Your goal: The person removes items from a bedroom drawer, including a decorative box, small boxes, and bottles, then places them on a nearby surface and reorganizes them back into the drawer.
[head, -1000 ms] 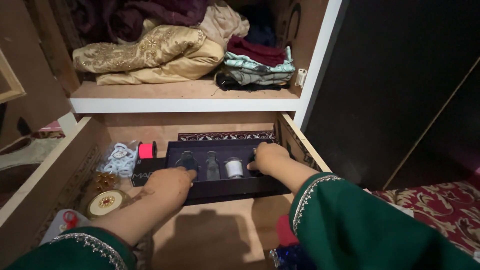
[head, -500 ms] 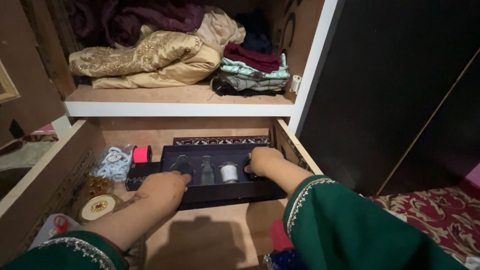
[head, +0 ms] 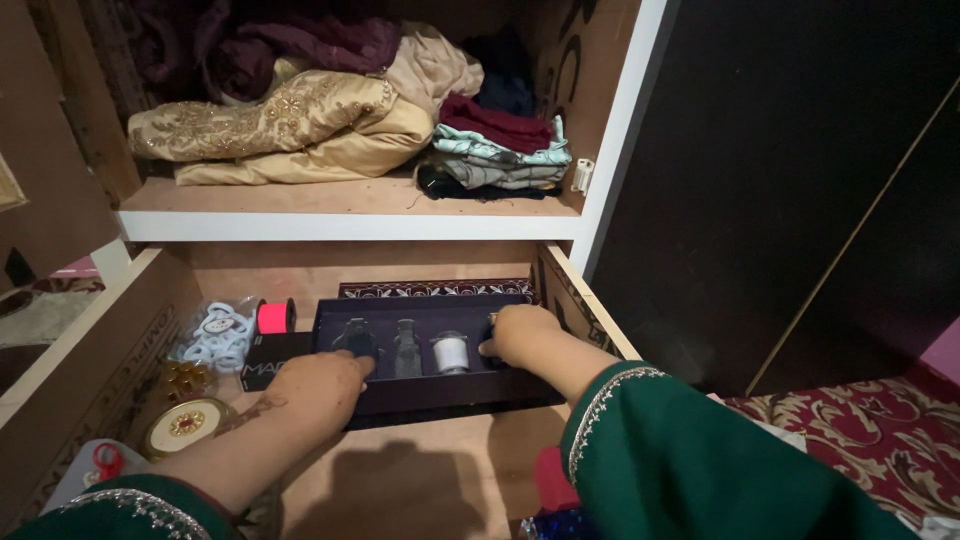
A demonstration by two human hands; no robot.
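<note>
While both hands rest on it, the dark box (head: pixel 430 385) lies flat on the brown wooden floor of an open drawer (head: pixel 420 480), inside a wardrobe with white-edged panels. One shelf (head: pixel 340 215) runs above at 12 o'clock, heaped with folded clothes (head: pixel 300 120): gold embroidered cloth, maroon pieces, and a pale green stack. A dark door panel (head: pixel 800 180) fills the side toward 2 o'clock, and a red patterned carpet (head: pixel 860 440) shows at 4 o'clock.

Inside the box stand three small bottles (head: pixel 405 348) in a row, one of them white. The left hand (head: pixel 315 388) lies curled over the box's front left corner, fingers bent on the rim. The right hand (head: pixel 515 335) is closed loosely over the box's right end, covering whatever sits there; I cannot tell if it grips anything inside.

At 9 o'clock from the box lie one bag of white rings (head: pixel 215 335), one neon pink spool (head: pixel 272 316), one round gold tin (head: pixel 185 424) and one clump of small gold pieces (head: pixel 185 380). Both sleeves are green with silver trim.
</note>
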